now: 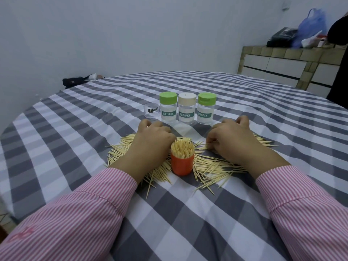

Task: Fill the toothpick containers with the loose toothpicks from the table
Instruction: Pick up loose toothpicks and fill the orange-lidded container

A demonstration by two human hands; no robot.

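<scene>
An orange container stands upright between my hands, packed with toothpicks that stick out of its top. Loose toothpicks lie spread on the checked tablecloth around it. My left hand rests knuckles-up on the pile at the left, fingers curled down onto the toothpicks. To the right of the container, my right hand has its fingers curled and pinches some toothpicks. Behind stand three capped jars labelled TOOTHPICK: a green-lidded one, a cream-lidded one and another green-lidded one.
A small clear cap sits left of the jars. A black bag lies at the table's far left edge. A tiled counter with bags stands at the back right, and a dark-clothed person is at the right edge.
</scene>
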